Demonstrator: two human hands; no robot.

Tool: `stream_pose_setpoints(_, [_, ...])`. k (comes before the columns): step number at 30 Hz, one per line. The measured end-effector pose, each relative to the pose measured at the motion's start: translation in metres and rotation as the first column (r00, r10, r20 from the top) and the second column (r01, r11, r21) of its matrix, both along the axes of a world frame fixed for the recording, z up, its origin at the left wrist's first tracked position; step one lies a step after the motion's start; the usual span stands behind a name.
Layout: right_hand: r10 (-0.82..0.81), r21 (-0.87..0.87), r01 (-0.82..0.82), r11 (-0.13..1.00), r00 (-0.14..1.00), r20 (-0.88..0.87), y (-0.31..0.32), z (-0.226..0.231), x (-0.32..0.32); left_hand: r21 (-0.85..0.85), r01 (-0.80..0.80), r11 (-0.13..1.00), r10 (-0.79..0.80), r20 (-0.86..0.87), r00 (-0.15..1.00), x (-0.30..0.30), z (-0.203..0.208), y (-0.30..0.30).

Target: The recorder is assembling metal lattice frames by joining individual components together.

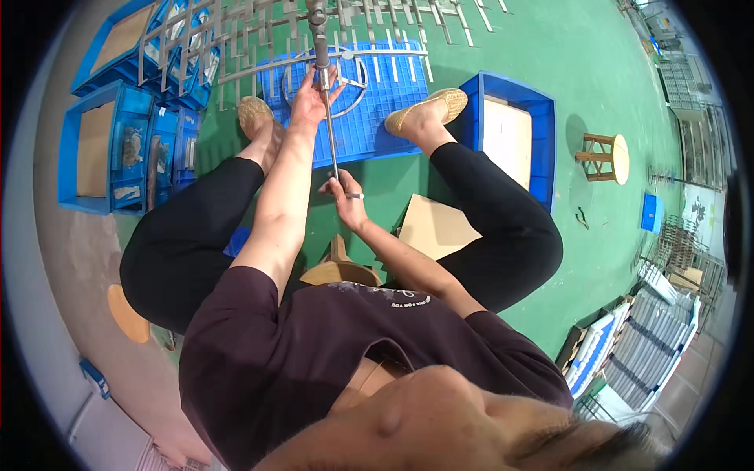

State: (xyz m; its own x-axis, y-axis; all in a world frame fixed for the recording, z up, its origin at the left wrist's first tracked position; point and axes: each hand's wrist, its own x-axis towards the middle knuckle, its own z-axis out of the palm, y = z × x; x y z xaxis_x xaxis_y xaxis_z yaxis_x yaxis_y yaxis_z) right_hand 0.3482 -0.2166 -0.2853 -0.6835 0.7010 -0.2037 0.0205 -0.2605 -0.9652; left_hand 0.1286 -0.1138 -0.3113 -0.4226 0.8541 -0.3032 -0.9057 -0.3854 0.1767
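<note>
A long metal rod [331, 129] runs down toward me from a thicker grey stem [319, 35] on a metal rack with many flat prongs [385, 49]. My left hand [311, 102] reaches up to the rack with its palm turned up and its fingers spread beside the rod, at the thick part's lower end. Near the rod's lower end, my right hand [348, 202] is closed on it with thumb and fingers. A metal ring [363, 76] on the rack is partly hidden behind the left hand.
Beneath the rack lies an upturned-looking blue plastic crate [369, 129], between my feet. More blue crates [100, 153] stand at the left, and one with cardboard [547, 141] at the right. A cardboard sheet [433, 224] lies by my right leg. A wooden stool [618, 159] stands farther right.
</note>
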Motion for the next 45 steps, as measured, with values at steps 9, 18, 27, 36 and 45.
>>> stream_pose_setpoints(9, [-0.088, -0.398, 0.051, 0.916, 0.993, -0.075, 0.000, 0.018, -0.002, -0.040, -0.022, 0.999, 0.023, 0.010, 1.000, 0.001, 0.005, 0.001])
stream_pose_setpoints(18, [-0.260, -0.769, 0.071, 0.635, 0.957, -0.126, -0.002, 0.010, -0.005, -0.035, -0.016, 0.999, 0.016, 0.014, 1.000, 0.003, 0.007, -0.001])
stream_pose_setpoints(27, [-0.251, -0.878, 0.040, 0.477, 0.963, -0.093, 0.002, 0.010, -0.002, -0.080, -0.028, 0.996, 0.028, -0.003, 1.000, 0.006, 0.010, 0.000])
stream_pose_setpoints(36, [-0.291, -0.755, 0.098, 0.648, 0.948, -0.126, -0.008, 0.019, -0.008, -0.050, -0.007, 0.999, 0.006, -0.008, 1.000, 0.004, 0.008, -0.001])
stream_pose_setpoints(45, [-0.261, -0.654, 0.128, 0.746, 0.959, -0.110, -0.009, 0.021, -0.005, -0.044, -0.012, 0.999, 0.011, -0.037, 0.999, 0.003, 0.005, -0.001])
